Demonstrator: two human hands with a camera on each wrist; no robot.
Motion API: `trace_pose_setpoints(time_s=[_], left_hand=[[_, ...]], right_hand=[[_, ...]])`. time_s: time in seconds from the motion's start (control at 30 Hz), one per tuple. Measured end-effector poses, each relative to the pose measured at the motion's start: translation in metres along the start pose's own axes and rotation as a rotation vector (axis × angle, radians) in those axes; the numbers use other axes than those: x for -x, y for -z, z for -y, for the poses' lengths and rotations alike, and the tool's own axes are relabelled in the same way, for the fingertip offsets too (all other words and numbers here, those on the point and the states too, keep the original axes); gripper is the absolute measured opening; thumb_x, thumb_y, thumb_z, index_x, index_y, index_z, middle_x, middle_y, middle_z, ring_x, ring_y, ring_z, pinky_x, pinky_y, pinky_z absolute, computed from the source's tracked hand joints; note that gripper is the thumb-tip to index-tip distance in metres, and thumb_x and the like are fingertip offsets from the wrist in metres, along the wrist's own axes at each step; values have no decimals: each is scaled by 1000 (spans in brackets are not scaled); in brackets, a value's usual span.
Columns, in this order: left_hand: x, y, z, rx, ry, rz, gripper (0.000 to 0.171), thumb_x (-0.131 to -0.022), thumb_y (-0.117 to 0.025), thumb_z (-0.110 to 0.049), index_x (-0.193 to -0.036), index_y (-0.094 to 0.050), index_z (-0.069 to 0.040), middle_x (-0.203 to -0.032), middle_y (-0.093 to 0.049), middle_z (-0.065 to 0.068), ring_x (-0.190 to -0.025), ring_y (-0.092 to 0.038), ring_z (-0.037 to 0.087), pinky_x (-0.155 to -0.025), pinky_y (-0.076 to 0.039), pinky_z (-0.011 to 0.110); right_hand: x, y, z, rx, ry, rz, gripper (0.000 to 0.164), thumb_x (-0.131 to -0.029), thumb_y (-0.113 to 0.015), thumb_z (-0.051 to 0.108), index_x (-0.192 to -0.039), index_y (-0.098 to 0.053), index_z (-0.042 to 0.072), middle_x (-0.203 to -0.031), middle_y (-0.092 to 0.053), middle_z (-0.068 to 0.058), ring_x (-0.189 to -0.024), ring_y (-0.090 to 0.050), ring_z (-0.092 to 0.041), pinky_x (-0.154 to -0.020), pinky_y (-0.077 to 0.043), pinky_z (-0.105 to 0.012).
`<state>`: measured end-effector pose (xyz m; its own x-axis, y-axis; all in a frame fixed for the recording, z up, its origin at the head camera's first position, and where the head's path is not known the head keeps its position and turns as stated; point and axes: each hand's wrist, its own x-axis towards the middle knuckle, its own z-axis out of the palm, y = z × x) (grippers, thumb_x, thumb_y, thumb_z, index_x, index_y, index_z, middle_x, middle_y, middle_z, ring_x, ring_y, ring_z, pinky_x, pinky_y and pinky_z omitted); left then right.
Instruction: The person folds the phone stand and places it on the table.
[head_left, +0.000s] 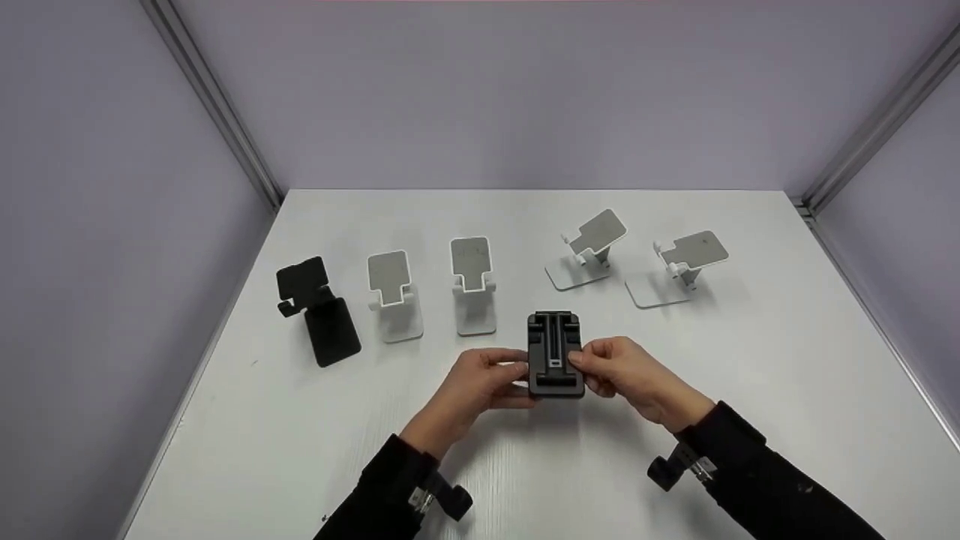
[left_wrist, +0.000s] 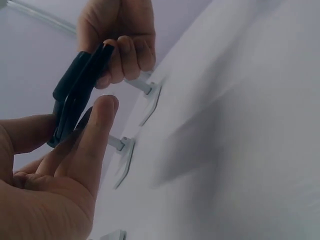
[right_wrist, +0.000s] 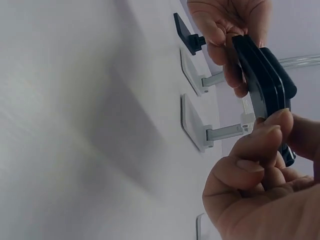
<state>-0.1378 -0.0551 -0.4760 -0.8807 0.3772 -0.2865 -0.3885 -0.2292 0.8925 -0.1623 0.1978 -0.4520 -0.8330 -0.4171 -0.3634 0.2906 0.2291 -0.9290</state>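
Note:
A folded black phone stand [head_left: 555, 354] is held up between both hands, clear of the table by the shadow under it in the wrist views. My left hand [head_left: 480, 379] grips its left edge, thumb on one face and fingers behind. On the opposite edge my right hand [head_left: 626, 375] pinches it, thumb on the upper face and curled fingers beneath. Edge-on in the left wrist view, the stand [left_wrist: 80, 92] shows its layers lying flat together. The right wrist view shows the stand [right_wrist: 265, 80] with its smooth base plate facing the table.
Behind the hands, an unfolded black phone stand [head_left: 331, 334] is at the left. Unfolded white stands run rightward from it: one [head_left: 400, 322], another [head_left: 475, 311], a third [head_left: 577, 274], and the rightmost [head_left: 660, 291]. Pale panels [head_left: 525, 97] wall the white table [head_left: 300, 450] at the back and sides.

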Motion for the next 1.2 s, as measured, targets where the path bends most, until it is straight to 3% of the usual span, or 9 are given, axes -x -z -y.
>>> trace_pose_setpoints(time_s=[0.33,0.6,0.77,1.07,1.2], left_hand=[[8,22,-4,-61,-5,-52,37,-102,-61,-11,-135,-60,5,-115,-72,23,-96,-76,33,-85,-61,41],[19,49,-8,-82,-40,-138,36,-102,-60,-11,-133,-60,6,-118,-71,25,-99,-75,34,-87,-61,41],[26,68,-13,-90,-73,-221,34,-102,-61,-12,-131,-61,7,-117,-71,25,-98,-75,34,-86,-61,42],[44,103,-33,-133,-91,-429,31,-101,-61,-12,-130,-64,2,-116,-72,24,-97,-75,34,-83,-62,41],[50,115,-40,-145,-91,-484,34,-102,-61,-13,-132,-62,2,-117,-72,24,-96,-76,32,-83,-62,40]], right_hand=[[15,26,-9,119,-58,-37,33,-102,-65,24,-73,-56,11,-62,-55,3,-57,-44,-8,-54,-34,-20],[26,47,-27,196,-119,-36,33,-102,-64,26,-74,-57,10,-62,-57,3,-56,-44,-8,-53,-35,-20],[32,56,-34,216,-158,-51,32,-102,-63,27,-75,-58,10,-63,-57,3,-56,-43,-8,-53,-35,-20],[37,68,-47,227,-185,-58,31,-102,-64,27,-76,-60,10,-62,-58,4,-55,-44,-8,-52,-37,-20],[38,71,-50,230,-198,-63,31,-102,-64,28,-76,-60,10,-62,-59,3,-56,-44,-8,-53,-37,-21]])
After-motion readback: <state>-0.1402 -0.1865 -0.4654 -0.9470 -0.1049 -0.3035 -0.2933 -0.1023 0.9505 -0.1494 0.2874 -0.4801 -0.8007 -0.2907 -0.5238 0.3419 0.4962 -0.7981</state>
